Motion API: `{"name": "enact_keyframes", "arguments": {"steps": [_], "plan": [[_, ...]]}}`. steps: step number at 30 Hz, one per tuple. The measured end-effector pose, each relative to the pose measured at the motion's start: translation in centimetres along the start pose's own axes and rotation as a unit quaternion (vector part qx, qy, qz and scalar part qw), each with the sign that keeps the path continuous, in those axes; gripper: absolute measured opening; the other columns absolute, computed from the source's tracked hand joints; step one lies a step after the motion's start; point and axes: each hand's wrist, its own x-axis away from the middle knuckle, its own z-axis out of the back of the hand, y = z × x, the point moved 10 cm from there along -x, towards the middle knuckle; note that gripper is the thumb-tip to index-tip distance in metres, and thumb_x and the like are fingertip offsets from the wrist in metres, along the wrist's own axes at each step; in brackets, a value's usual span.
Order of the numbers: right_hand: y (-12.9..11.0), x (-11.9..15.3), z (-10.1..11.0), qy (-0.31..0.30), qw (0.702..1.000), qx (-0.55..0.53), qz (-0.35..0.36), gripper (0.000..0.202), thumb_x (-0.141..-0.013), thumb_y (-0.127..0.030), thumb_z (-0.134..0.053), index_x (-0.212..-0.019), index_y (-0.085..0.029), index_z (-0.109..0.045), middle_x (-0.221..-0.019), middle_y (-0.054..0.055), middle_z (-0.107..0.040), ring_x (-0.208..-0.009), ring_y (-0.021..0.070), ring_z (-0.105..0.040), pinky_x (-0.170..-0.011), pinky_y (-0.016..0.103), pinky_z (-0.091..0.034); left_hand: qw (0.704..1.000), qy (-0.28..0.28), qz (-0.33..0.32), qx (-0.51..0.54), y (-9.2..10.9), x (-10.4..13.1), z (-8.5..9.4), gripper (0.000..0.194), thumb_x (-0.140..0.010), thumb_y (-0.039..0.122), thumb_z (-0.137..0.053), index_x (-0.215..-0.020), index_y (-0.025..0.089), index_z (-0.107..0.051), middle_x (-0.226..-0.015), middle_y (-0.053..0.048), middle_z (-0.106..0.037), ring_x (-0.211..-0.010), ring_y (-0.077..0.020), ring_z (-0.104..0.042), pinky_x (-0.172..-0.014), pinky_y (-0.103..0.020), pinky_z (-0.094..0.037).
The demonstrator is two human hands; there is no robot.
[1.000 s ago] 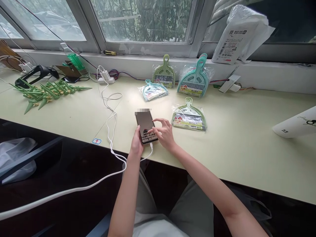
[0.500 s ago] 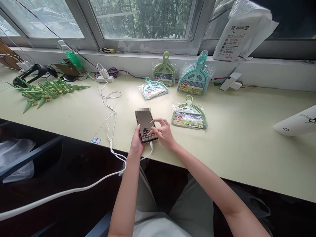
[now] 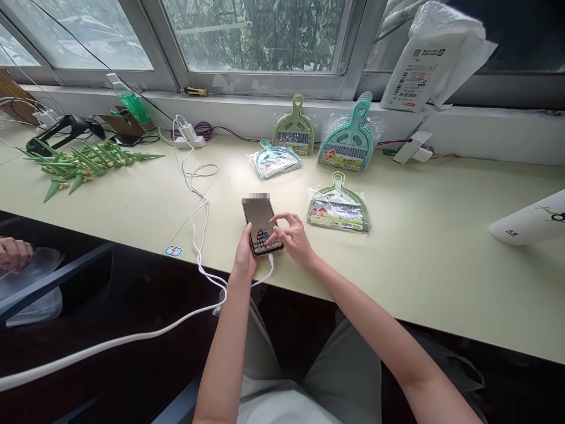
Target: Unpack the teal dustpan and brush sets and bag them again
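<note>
A phone (image 3: 259,220) lies flat on the pale green table (image 3: 441,259) near its front edge, with an on-screen keyboard showing. My left hand (image 3: 244,258) grips the phone's lower left edge. My right hand (image 3: 292,238) hovers over the lower screen, fingers spread, a fingertip touching the keyboard. A white charging cable (image 3: 196,235) plugs into the phone's bottom end and runs back to a power strip (image 3: 189,141).
Packaged mini dustpan sets: one green (image 3: 339,207) just right of the phone, a teal one (image 3: 273,159), another green (image 3: 295,129) and a teal stack (image 3: 350,138) by the sill. Green spikes (image 3: 79,165) lie at left. Another person's hand (image 3: 15,253) shows at far left. A white parcel bag (image 3: 430,56) leans on the window.
My right hand's fingers shifted slightly over the keyboard. Another person's hand has appeared at the far left edge. The view moved a little.
</note>
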Motion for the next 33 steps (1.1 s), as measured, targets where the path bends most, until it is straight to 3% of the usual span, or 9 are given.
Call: {"name": "enact_keyframes", "arguments": {"steps": [4,10,16,25,33], "plan": [[0.2,-0.1,1.9,0.084,0.996,-0.022,-0.005,0.028,-0.092,-0.021,-0.046,-0.101,-0.030,-0.071,-0.116,0.005,-0.056,-0.110,0.0204,-0.051,-0.099,0.041,-0.042,1.000,0.012,-0.005,0.001,0.1,0.1,0.1,0.027,-0.087,0.034,-0.054,-0.103,0.016,-0.066,-0.100,-0.005,-0.072,-0.101,-0.0197,-0.065,-0.090,-0.031,-0.050],[0.7,-0.1,2.0,0.102,0.994,-0.039,0.008,0.040,-0.084,-0.005,-0.042,-0.103,-0.028,-0.070,-0.116,0.007,-0.053,-0.103,0.0188,-0.057,-0.092,0.040,-0.050,1.000,0.012,-0.001,-0.001,-0.1,0.1,0.2,0.028,-0.086,0.036,-0.056,-0.104,0.017,-0.066,-0.105,-0.005,-0.071,-0.103,-0.0196,-0.064,-0.090,-0.030,-0.051],[0.6,-0.2,1.8,0.094,0.994,-0.047,0.008,0.039,-0.083,-0.006,-0.043,-0.104,-0.027,-0.069,-0.117,0.007,-0.052,-0.102,0.0194,-0.058,-0.082,0.036,-0.054,1.000,0.012,0.000,-0.004,-0.1,0.2,0.2,0.030,-0.085,0.038,-0.058,-0.106,0.017,-0.065,-0.105,-0.005,-0.070,-0.104,-0.0206,-0.064,-0.090,-0.031,-0.051],[0.3,-0.1,2.1,0.105,0.992,-0.061,0.012,0.033,-0.084,-0.006,-0.044,-0.096,-0.025,-0.068,-0.115,0.007,-0.052,-0.099,0.0175,-0.058,-0.081,0.034,-0.056,1.000,-0.008,-0.017,0.002,0.3,0.3,-0.4,0.032,-0.088,0.039,-0.052,-0.107,0.018,-0.065,-0.110,-0.005,-0.070,-0.107,-0.0209,-0.063,-0.090,-0.031,-0.050],[0.5,-0.1,1.9,0.096,0.992,-0.085,0.001,0.023,-0.091,-0.018,-0.046,-0.096,-0.025,-0.067,-0.116,0.007,-0.050,-0.099,0.0166,-0.058,-0.082,0.034,-0.058,1.000,0.000,-0.027,0.004,0.6,0.4,-0.3,0.031,-0.087,0.040,-0.053,-0.106,0.018,-0.066,-0.106,-0.004,-0.071,-0.105,-0.0212,-0.063,-0.090,-0.031,-0.051]]}}
